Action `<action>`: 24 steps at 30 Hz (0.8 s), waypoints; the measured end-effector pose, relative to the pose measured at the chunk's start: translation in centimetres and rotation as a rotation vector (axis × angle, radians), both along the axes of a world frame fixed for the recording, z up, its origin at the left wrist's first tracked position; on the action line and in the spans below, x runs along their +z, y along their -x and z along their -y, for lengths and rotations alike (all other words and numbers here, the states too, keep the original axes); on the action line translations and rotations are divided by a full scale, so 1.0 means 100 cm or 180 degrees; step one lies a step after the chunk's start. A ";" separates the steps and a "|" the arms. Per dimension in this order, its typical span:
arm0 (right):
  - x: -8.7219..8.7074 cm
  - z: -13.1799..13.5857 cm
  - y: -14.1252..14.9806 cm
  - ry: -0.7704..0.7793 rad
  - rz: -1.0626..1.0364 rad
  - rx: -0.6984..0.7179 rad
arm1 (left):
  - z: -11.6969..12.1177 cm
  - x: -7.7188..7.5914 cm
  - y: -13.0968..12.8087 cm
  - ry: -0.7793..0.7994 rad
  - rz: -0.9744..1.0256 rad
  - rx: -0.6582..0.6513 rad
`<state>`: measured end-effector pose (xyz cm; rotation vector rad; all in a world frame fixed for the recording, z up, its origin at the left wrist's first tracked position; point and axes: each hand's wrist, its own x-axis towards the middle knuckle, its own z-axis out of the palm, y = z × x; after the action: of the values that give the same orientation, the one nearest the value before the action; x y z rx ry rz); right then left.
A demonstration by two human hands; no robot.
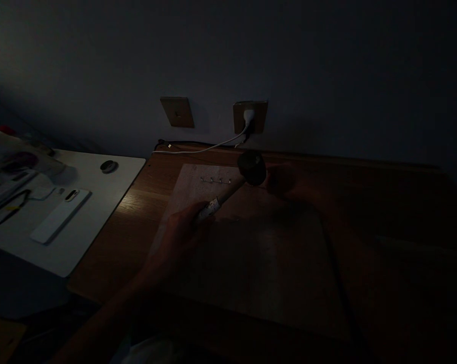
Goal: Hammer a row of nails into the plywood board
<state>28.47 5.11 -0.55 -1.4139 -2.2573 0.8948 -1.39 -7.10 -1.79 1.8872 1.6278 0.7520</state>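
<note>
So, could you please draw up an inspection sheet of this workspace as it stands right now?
Surface: wooden desk, dimly lit, with a pale board lying on it.
Job's things: black-headed mallet with a pale handle; four small metal pegs in a row on the board.
Clutter: to the left, a white mat bearing a white phone, a dark round object and a heap of papers.
Grippers: left hand, fingers around the handle; right hand, dim, beside the mallet head.
Cables: white cable from a plug; black cable on the mat.
Surroundings: dark wall with a switch plate.
</note>
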 end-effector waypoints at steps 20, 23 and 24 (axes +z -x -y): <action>0.011 0.000 -0.027 -0.0111 0.0295 -0.0065 | -0.012 0.006 -0.021 -0.0306 -0.0624 -0.0499; 0.019 0.000 -0.028 -0.0209 0.0458 -0.0012 | -0.013 0.003 -0.025 -0.0333 -0.0756 -0.0568; 0.020 0.001 -0.028 -0.0182 0.0484 -0.0001 | -0.014 0.002 -0.027 -0.0357 -0.0777 -0.0541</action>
<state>31.24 5.05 1.48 -1.5027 -2.3721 0.7392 1.30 -5.75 -1.61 2.2390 1.5674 0.5702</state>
